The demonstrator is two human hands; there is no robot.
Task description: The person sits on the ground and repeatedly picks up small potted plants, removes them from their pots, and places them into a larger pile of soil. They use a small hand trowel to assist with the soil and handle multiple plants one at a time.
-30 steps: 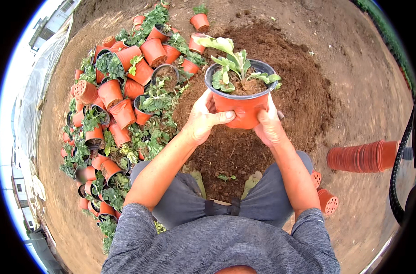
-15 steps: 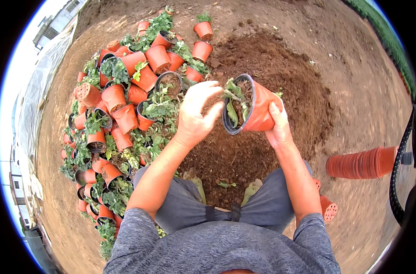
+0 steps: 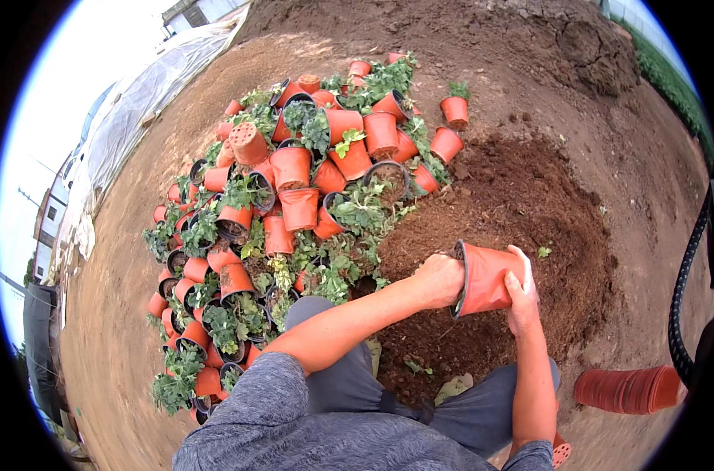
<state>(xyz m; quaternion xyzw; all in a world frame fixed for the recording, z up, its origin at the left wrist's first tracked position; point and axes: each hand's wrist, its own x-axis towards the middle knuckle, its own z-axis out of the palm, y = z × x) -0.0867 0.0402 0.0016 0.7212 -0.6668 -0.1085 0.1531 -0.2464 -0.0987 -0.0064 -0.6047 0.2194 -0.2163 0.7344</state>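
A red-orange plastic plant pot [image 3: 489, 276] with a black inner rim is tipped on its side over the soil, its mouth toward the left. My right hand [image 3: 523, 292] holds it by the base end, thumb and fingers wrapped around it. At the mouth my left hand [image 3: 439, 281] is closed, its fingertips hidden inside the rim. Whatever those fingers grip cannot be made out, and the pot's contents are out of sight. Under the pot lies a heap of loose brown soil [image 3: 514, 204], with a small green sprig [image 3: 413, 366] between my feet.
A large pile of red pots [image 3: 290, 169], many with leafy green plants, fills the left side. A long nested stack of empty red pots [image 3: 628, 390] lies at the lower right. A black braided cable [image 3: 681, 314] hangs at the right edge. White plastic sheeting [image 3: 149, 82] runs along the far left.
My left hand has moved from beside the pot into its mouth. The pot, in my right hand, has turned so its opening faces left and the plant inside no longer shows. The view has shifted.
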